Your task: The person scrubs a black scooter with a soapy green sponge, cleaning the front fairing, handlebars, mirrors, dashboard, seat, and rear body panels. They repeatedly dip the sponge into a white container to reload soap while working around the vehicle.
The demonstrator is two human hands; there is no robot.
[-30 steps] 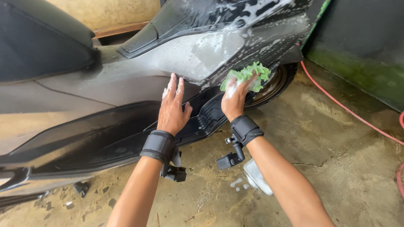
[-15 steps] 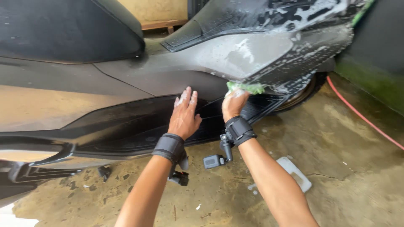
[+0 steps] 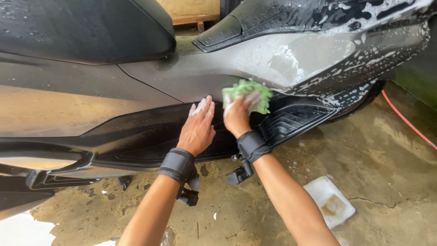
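Against the side of a grey scooter [image 3: 150, 86], both hands work at the level of the dark lower panel [image 3: 136, 136]; the right hand [image 3: 237, 117] is clenched around a green cloth [image 3: 248, 93], fingers curled over it, and presses it to the bodywork just where the grey side panel meets the black ribbed footboard [image 3: 291, 120]; the cloth is bunched and partly covered by the fingers. The left hand [image 3: 197, 127] grasps nothing; it lies flat and released, fingers spread and pointing upward, palm against the dark lower panel, just beside the right hand but not touching it; white suds show on its fingertips. Each wrist carries a black strap [image 3: 177, 165] with a small dark device hanging below it. Soap foam [image 3: 291, 59] streaks the grey panel above and to the right of the cloth, and more foam speckles the black upper fairing [image 3: 327, 13]. The black seat [image 3: 82, 27] fills the upper left of the view. On the wet concrete floor [image 3: 387, 159], a white rectangular block [image 3: 328, 201] lies near the right forearm; a red hose [image 3: 407, 120] runs along the floor at the right edge.
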